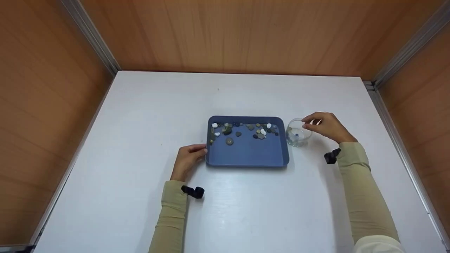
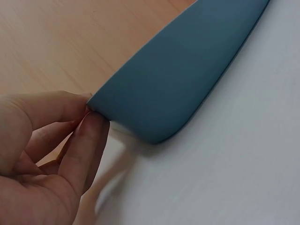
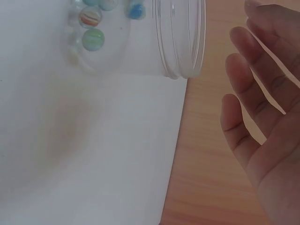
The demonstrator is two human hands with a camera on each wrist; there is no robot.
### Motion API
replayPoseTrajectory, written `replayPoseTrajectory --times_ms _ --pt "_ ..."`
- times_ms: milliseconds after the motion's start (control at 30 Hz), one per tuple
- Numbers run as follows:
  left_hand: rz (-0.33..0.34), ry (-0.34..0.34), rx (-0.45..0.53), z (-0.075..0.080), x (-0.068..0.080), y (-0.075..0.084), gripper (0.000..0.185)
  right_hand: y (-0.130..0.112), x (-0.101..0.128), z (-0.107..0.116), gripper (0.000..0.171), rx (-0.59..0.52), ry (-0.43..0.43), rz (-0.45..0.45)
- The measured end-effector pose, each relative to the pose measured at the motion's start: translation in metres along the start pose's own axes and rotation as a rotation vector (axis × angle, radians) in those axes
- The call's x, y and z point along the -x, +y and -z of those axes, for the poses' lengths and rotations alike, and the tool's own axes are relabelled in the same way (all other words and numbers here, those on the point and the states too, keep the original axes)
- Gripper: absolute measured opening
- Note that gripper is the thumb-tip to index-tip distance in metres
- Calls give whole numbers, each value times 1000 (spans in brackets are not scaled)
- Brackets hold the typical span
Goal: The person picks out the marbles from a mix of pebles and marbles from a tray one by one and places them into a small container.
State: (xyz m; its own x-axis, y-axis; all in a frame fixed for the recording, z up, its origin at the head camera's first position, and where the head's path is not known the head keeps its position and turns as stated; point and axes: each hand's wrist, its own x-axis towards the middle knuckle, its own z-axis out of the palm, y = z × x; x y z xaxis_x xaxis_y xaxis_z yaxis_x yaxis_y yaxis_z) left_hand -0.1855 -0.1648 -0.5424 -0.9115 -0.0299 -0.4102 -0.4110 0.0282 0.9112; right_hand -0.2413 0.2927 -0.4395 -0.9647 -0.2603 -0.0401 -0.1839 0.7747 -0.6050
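Observation:
A blue tray (image 1: 249, 153) lies on the table, holding several dark, grey and white pebbles along its far part. My left hand (image 1: 188, 160) pinches the tray's left rim between thumb and fingers, and the left wrist view shows the fingertips on the tray edge (image 2: 173, 70). Right of the tray stands a clear plastic jar (image 3: 180, 42) with several glass marbles (image 3: 93, 39) inside. A blurred blue marble (image 3: 136, 10) appears within the jar, apart from the others. My right hand (image 1: 327, 126) is over the jar's mouth, fingers loosely bent, with nothing visible in them.
The white table (image 1: 168, 98) meets a wooden panel (image 1: 239, 38) at the back. More wooden panels stand at the left and right, with metal strips at the corners. Black wrist cameras (image 1: 193, 192) sit on both forearms.

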Motion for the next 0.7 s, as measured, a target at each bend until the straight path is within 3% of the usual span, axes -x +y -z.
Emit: replayPoseTrajectory --times_ms 700 --pt "1 -3 23 0 0 -2 28 -25 -18 -16 26 -50 -28 54"
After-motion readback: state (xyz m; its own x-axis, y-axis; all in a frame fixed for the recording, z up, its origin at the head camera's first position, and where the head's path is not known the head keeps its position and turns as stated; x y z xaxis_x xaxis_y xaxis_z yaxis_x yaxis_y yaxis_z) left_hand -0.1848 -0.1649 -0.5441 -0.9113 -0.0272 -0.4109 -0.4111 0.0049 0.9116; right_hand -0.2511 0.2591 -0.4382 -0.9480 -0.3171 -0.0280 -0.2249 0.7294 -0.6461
